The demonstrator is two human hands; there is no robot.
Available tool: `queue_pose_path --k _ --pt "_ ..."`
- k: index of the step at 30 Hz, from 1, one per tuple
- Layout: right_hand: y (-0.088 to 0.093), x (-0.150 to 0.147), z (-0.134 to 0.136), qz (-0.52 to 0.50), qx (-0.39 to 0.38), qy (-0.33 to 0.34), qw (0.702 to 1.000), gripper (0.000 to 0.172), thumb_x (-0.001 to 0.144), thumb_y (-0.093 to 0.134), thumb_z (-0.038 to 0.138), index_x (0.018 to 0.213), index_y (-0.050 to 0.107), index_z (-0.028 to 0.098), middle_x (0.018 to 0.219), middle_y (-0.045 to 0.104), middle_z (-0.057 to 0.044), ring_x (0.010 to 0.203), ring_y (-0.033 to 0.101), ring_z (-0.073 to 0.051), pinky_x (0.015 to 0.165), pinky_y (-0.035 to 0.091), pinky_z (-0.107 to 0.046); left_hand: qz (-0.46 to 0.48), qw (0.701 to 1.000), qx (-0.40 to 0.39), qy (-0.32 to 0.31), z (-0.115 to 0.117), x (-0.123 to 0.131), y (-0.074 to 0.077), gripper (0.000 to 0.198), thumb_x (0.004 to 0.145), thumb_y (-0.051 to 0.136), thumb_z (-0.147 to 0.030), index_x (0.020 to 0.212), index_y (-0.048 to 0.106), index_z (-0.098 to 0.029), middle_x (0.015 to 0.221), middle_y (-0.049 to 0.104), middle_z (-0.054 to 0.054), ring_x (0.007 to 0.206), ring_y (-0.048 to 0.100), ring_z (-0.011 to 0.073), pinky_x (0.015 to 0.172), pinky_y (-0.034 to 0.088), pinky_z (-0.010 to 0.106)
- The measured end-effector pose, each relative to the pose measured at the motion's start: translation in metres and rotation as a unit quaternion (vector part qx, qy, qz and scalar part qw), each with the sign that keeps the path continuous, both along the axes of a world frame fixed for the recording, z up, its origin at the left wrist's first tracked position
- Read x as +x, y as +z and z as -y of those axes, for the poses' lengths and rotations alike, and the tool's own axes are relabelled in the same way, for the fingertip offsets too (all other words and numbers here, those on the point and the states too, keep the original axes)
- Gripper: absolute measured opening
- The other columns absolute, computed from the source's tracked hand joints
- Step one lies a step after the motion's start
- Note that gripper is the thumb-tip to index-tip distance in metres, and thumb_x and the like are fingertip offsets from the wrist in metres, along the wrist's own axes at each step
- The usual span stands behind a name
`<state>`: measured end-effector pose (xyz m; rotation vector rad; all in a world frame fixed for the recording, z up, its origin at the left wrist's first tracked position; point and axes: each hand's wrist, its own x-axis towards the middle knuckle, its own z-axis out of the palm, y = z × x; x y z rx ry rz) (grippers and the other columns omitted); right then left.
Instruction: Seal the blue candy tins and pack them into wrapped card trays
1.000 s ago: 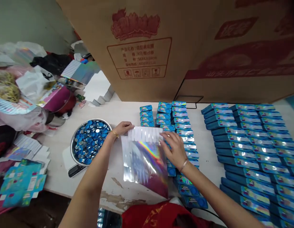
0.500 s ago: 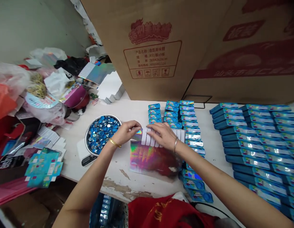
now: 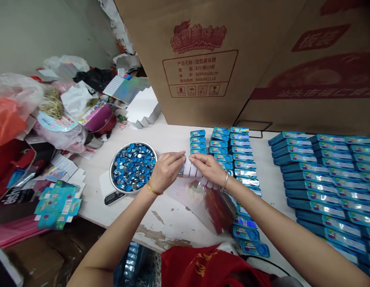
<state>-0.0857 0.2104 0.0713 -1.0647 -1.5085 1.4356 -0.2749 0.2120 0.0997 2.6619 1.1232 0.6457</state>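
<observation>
Insp. log, my remote feed from head cam. L hand (image 3: 167,171) and R hand (image 3: 208,166) are close together, just apart from each other, both clamped on top edge of a flexible rainbow holographic foil sheet (image 3: 207,205). Row of white paper tabs (image 3: 192,169) runs along that edge, between the two hands. Sheet sits mid-surface, bowing down and toward me, w/ lower end reaching beside the nearest blue tins.

Thin gold bangle (image 3: 154,189) on L wrist, thin silver bangle (image 3: 224,181) on R wrist.

L hand is nearest a round steel bowl (image 3: 112,175) heaped w/ small round blue-and-silver discs, approx. touching its rim; exact contact can't be confirmed. Bowl stands on a black digital scale (image 3: 114,197). R hand is nearest neat columns of flat blue rectangular tins (image 3: 223,157) w/ shiny labels, on a pale, chipped surface (image 3: 169,213).

Far R: larger block of long blue boxes (image 3: 322,187). Behind: big brown corrugated carton (image 3: 196,95) w/ red print. Far L: flat printed blue card box blanks (image 3: 57,207).
</observation>
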Motion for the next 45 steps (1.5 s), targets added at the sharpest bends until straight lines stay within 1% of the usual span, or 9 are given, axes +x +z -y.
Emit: queue_pose_path --k 5,10,15,20,30,36,41,43,45 --pt "-0.004 0.001 -0.001 0.0 -0.004 -0.012 1.0 0.039 0.085 0.047 0.055 0.071 0.059 0.02 0.064 0.05 0.002 0.063 0.045 -0.013 0.061 0.037 -0.025 0.037 0.999 0.012 0.018 0.007 0.0 -0.004 0.015 0.089 0.051 -0.021 0.1 0.061 -0.022 0.118 0.064 0.01 0.109 0.058 0.0214 0.09 0.045 0.039" --pt "-0.019 0.003 -0.007 0.044 0.024 -0.093 0.994 0.034 0.085 0.05 0.049 0.078 0.067 0.02 0.074 0.064 -0.001 0.072 0.056 -0.016 0.068 0.043 -0.028 0.088 0.995 -0.022 0.036 0.023 -0.01 0.008 0.003 0.087 0.056 -0.023 0.084 0.055 -0.022 0.102 0.064 0.007 0.098 0.058 0.0197 0.087 0.045 0.038" --pt "-0.019 0.001 -0.008 0.017 0.015 -0.119 0.993 0.027 0.082 0.057 0.042 0.081 0.072 0.02 0.085 0.072 -0.003 0.081 0.064 -0.021 0.076 0.047 -0.033 0.242 0.957 -0.069 0.141 0.019 -0.02 0.015 0.016 0.091 0.051 -0.025 0.106 0.052 -0.022 0.107 0.06 0.007 0.094 0.057 0.0171 0.079 0.046 0.032" --pt "-0.004 -0.007 -0.003 0.038 0.035 -0.072 0.996 0.026 0.083 0.056 0.039 0.078 0.07 0.018 0.078 0.07 -0.002 0.075 0.062 -0.017 0.071 0.046 -0.029 0.1 0.992 -0.063 0.045 -0.01 -0.017 0.011 0.06 0.09 0.051 -0.023 0.145 0.025 -0.024 0.116 0.063 0.007 0.101 0.058 0.0182 0.088 0.043 0.035" --pt "-0.006 -0.011 -0.008 -0.021 -0.099 -0.051 0.994 0.03 0.075 0.06 0.044 0.074 0.07 0.016 0.067 0.066 0.0 0.062 0.055 -0.014 0.057 0.041 -0.025 0.018 0.996 0.083 0.011 -0.008 -0.011 -0.006 0.071 0.09 0.047 -0.014 0.15 0.011 -0.02 0.091 0.069 0.003 0.079 0.063 0.0164 0.076 0.047 0.03" --pt "-0.027 -0.01 -0.025 0.087 -0.032 -0.06 0.994 0.029 0.082 0.053 0.039 0.074 0.069 0.016 0.072 0.068 -0.003 0.068 0.059 -0.018 0.063 0.043 -0.029 0.066 0.995 0.069 0.037 0.012 -0.026 -0.005 0.071 0.087 0.053 -0.015 0.149 0.017 -0.021 0.088 0.061 0.003 0.08 0.058 0.016 0.078 0.048 0.032" --pt "-0.027 -0.005 -0.038 0.303 0.119 -0.128 0.937 0.042 0.087 0.051 0.046 0.114 0.065 0.017 0.108 0.067 -0.014 0.106 0.056 -0.03 0.093 0.036 -0.046 0.21 0.968 -0.016 0.138 0.048 -0.024 0.02 0.074 0.083 0.061 -0.015 0.146 0.023 -0.024 0.083 0.055 0.0 0.076 0.054 0.0129 0.076 0.048 0.03" --pt "-0.023 0.001 -0.021 0.249 0.132 -0.135 0.95 0.056 0.087 0.047 0.057 0.125 0.057 0.018 0.121 0.061 -0.014 0.117 0.051 -0.029 0.099 0.033 -0.046 0.297 0.936 -0.091 0.163 0.063 -0.011 0.027 0.074 0.083 0.063 -0.018 0.146 0.025 -0.025 0.081 0.053 -0.001 0.075 0.053 0.0122 0.073 0.048 0.028" --pt "-0.019 0.01 0.012 0.13 0.042 -0.137 0.981 0.064 0.086 0.037 0.068 0.121 0.06 0.02 0.118 0.063 -0.011 0.113 0.053 -0.026 0.094 0.039 -0.04 0.372 0.899 -0.168 0.158 0.078 0.008 0.029 0.072 0.083 0.064 -0.021 0.144 0.027 -0.026 0.08 0.053 -0.001 0.074 0.053 0.0115 0.069 0.048 0.025"
